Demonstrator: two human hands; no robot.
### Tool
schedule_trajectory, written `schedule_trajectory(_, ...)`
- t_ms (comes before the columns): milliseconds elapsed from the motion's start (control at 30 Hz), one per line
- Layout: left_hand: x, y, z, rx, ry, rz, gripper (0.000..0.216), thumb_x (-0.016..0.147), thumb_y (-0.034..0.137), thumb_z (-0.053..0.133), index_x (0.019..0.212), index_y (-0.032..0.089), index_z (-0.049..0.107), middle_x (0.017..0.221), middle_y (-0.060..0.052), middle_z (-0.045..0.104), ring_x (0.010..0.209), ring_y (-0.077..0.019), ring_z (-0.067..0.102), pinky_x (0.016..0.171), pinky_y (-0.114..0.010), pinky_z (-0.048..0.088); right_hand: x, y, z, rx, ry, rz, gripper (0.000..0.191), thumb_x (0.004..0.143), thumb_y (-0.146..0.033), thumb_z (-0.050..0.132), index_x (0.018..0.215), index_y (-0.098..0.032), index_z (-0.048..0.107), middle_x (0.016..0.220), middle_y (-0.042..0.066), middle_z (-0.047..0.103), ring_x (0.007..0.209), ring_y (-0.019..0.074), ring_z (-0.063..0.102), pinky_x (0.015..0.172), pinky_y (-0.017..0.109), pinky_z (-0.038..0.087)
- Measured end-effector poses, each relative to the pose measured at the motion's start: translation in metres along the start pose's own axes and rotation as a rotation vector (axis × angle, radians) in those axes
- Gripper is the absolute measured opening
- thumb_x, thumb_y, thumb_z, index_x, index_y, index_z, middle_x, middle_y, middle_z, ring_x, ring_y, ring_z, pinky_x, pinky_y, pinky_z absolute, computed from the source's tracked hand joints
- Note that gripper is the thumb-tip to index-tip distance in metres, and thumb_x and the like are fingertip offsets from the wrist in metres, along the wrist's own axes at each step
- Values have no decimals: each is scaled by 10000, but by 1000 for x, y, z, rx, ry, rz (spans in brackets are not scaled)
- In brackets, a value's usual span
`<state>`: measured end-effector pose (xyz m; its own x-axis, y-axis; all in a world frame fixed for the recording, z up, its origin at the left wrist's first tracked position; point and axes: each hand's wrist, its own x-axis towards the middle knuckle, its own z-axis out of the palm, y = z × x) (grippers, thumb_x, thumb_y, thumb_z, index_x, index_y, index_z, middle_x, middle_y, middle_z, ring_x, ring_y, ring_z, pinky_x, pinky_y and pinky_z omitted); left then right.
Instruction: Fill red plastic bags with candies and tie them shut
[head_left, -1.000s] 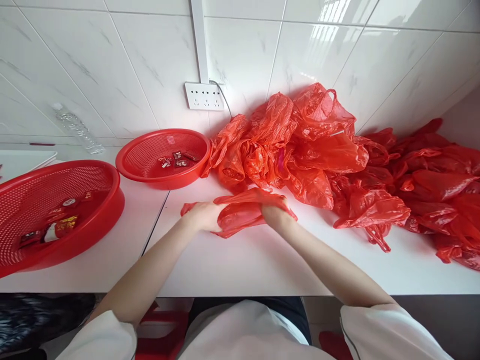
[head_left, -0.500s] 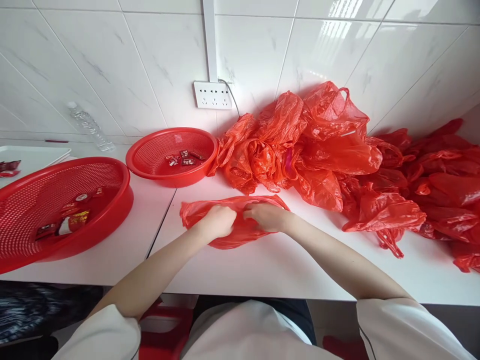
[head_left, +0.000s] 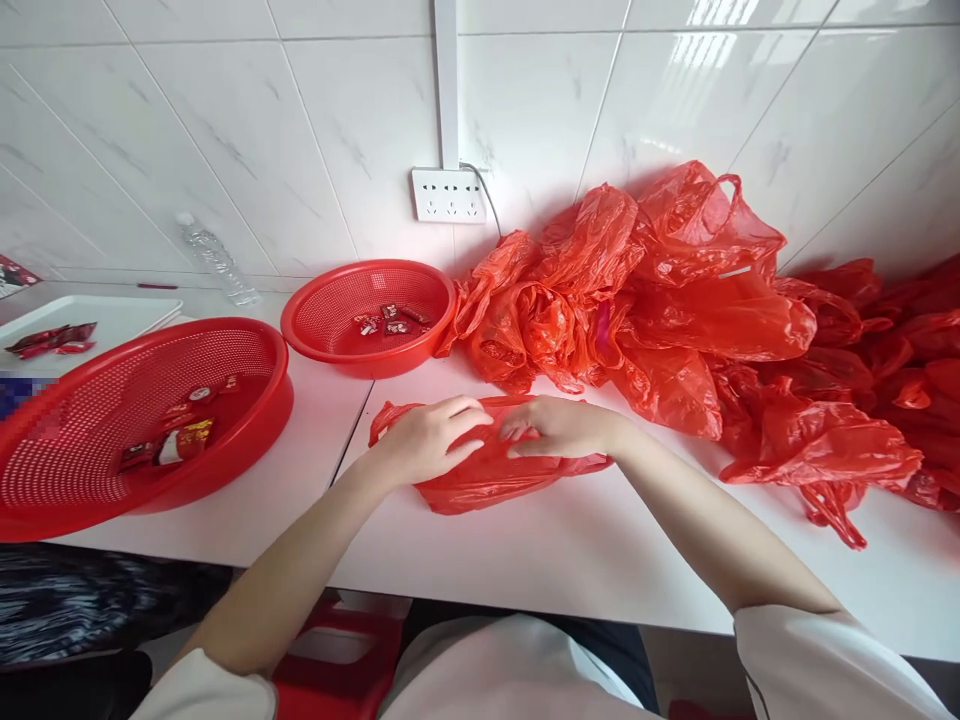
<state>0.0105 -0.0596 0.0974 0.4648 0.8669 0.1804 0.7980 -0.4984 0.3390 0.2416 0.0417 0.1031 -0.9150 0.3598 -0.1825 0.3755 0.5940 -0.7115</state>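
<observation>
A red plastic bag lies on the white table in front of me. Over its left part rests my left hand, open, with its fingers stretched toward the right. My right hand is on the bag's right part, its fingers bent but apart and pointing left. Neither hand visibly grips the plastic. Just behind the bag sits a heap of crumpled red plastic bags that stretches along the wall to the right.
A small red basket and a large red basket, each with small wrapped packets inside, stand to the left. Beyond are a white tray with packets, a clear bottle and a wall socket.
My hands have loosened from the bag, the left fingers going from curled to stretched out. The view has turned slightly left, showing more of the tray.
</observation>
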Motion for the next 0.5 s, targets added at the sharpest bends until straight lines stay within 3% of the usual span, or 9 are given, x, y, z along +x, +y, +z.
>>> schedule_trajectory(67, -8, 7, -14, 32, 143, -36, 263, 964, 281, 468, 1099, 272, 694, 1167, -32, 680, 1024, -179, 660, 882, -285, 502, 14, -12, -8, 337, 60, -91, 253, 927, -311, 570, 1125, -199, 680, 1078, 64, 726, 950, 180, 688, 870, 315, 530)
schedule_trajectory(133, -20, 14, -24, 100, 333, -146, 237, 948, 314, 508, 1085, 274, 697, 1149, -50, 689, 1082, -222, 636, 981, -352, 467, 42, -19, -13, 720, 167, -56, 217, 960, -300, 541, 1113, -172, 627, 1038, 81, 727, 893, 155, 700, 812, 287, 560)
schedule_trajectory(200, -32, 18, -27, 176, 532, -370, 339, 900, 376, 590, 1217, 267, 639, 1238, -93, 650, 1187, -299, 580, 1055, -458, 411, 81, -22, -15, 1076, 276, 81, 188, 983, -292, 509, 1053, -135, 584, 996, 117, 719, 862, 157, 708, 768, 275, 582)
schedule_trajectory(267, -46, 15, -22, 165, 659, -649, 596, 822, 462, 678, 1355, 235, 538, 1362, -157, 565, 1285, -385, 496, 1070, -559, 370, 121, -21, -13, 1322, 341, 255, 220, 1003, -310, 465, 1001, -109, 555, 969, 159, 695, 850, 180, 712, 719, 288, 603)
schedule_trajectory(367, -64, -4, -1, -186, 692, -944, 774, 727, 546, 754, 1384, 229, 493, 1403, -182, 530, 1288, -399, 501, 1039, -573, 410, 170, -18, -4, 1423, 422, 387, 267, 998, -371, 478, 1036, -111, 527, 1004, 168, 653, 868, 209, 701, 656, 332, 623)
schedule_trajectory(500, -77, -28, 33, -804, 786, -960, 600, 760, 531, 743, 1236, 216, 557, 1246, -134, 650, 1128, -284, 643, 984, -446, 503, 208, -17, 8, 1408, 533, 388, 191, 984, -320, 519, 1061, -146, 526, 982, 91, 628, 829, 179, 676, 637, 336, 634)
